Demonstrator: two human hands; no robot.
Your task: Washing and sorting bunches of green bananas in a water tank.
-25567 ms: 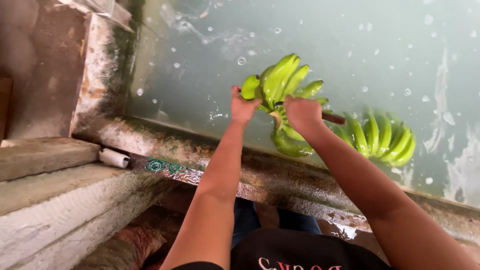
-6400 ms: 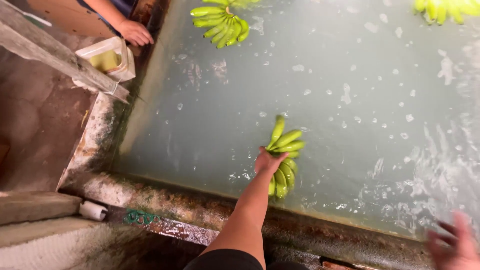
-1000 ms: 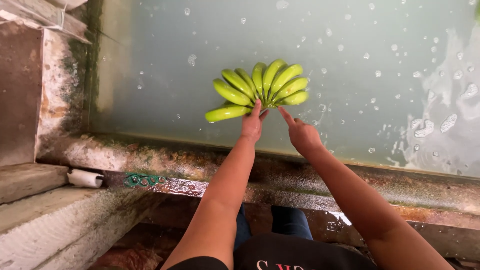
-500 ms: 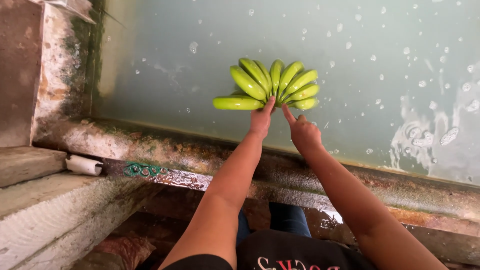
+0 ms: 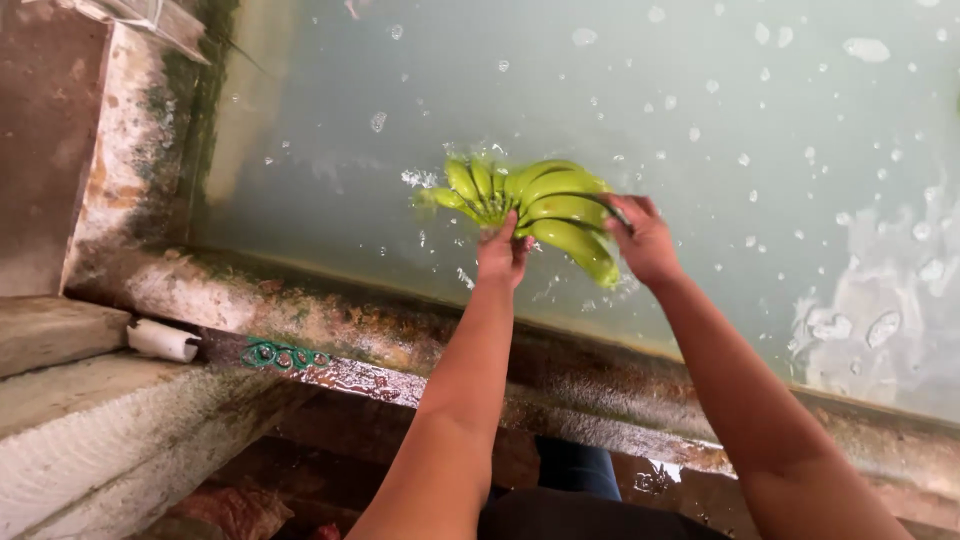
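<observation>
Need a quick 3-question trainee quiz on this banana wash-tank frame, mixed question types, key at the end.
1. True or false: both hands are on the bunch of green bananas.
2. Multiple choice: the small white roll lies (A) floating in the water, (B) on the concrete ledge left of the tank, (C) in the right hand.
3. Fill in: the bunch sits at the surface of cloudy ____ in the tank.

Key
1. True: the left hand grips the near side of the bunch and the right hand holds its right end.
2. B.
3. Water, dotted with bubbles and foam.
</observation>
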